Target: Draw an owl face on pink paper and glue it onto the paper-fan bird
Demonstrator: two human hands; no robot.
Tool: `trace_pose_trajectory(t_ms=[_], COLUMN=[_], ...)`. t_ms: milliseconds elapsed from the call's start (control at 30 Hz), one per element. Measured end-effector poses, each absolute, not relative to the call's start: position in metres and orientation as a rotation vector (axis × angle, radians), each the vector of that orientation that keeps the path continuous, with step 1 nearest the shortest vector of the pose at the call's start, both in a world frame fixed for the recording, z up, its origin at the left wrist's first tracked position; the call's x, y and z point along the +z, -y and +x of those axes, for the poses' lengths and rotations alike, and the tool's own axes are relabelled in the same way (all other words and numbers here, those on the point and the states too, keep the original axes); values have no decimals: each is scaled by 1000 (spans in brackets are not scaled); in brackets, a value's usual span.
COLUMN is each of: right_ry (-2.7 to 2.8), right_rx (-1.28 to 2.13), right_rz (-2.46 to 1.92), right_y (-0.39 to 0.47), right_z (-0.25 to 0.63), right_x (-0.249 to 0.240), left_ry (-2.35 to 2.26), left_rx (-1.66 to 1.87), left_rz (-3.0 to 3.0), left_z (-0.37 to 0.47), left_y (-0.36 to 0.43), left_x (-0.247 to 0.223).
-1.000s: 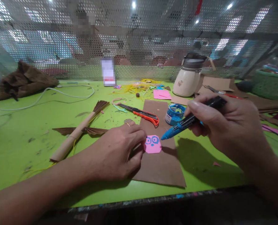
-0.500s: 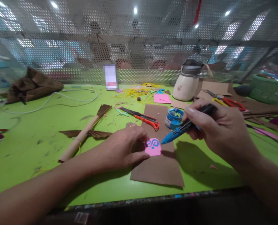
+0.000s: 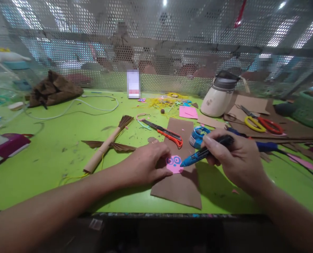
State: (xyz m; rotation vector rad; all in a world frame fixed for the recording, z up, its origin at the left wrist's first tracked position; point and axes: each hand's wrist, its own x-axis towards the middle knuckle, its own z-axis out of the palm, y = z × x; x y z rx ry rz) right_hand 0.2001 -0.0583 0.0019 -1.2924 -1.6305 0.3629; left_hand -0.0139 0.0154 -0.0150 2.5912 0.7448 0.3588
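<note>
A small pink paper piece (image 3: 175,168) with cut corners lies on a strip of brown cardboard (image 3: 181,193). It bears two blue ringed eyes and a blue spot beneath them. Thumb and fingers of my left hand (image 3: 152,161) grip its left edge, holding it against the cardboard. In my right hand (image 3: 235,154) is a blue paint marker (image 3: 195,158), its tip at the paper's right edge. Just beyond the marker stands an open jar of blue paint (image 3: 197,137). An orange utility knife (image 3: 169,135) rests across the cardboard's left edge.
Left of my hands lies a cardboard tube figure (image 3: 106,147) with folded brown wings. Scissors (image 3: 254,121) sit on cardboard at right, near a cream kettle (image 3: 218,96). A purple power strip (image 3: 8,147) is at far left. Yellow shreds (image 3: 160,103) lie at the back.
The marker's tip has come down and slightly left to the pink paper's right edge. My left hand keeps its grip on the paper. The whole view has shifted slightly.
</note>
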Motion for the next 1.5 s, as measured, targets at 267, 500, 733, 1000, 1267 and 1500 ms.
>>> trace_pose_trajectory(t_ms=[267,500,733,1000,1267,1500], right_ry=[1739,1843,1840,1827,1812,1785], right_rx=[152,170,190,194,174,149], right_rz=[-1296,-1286,-1314,-1317,-1343,-1365], right_y=[64,65,64,63,62,61], right_z=[195,191,190,190,190,189], right_x=[5,-1,-1,-1,0,5], left_ry=[-789,-745,-695,-679,-692,-691], left_rx=[385,367,379,381,364,339], left_rz=[2531,2515,2547,2579,2602,2591], left_z=[-13,-14,-15,-16,-16,-16], left_y=[-12,-13,-14,-12,-12,-12], left_x=[-13,-13,-12,-14,-15,-15])
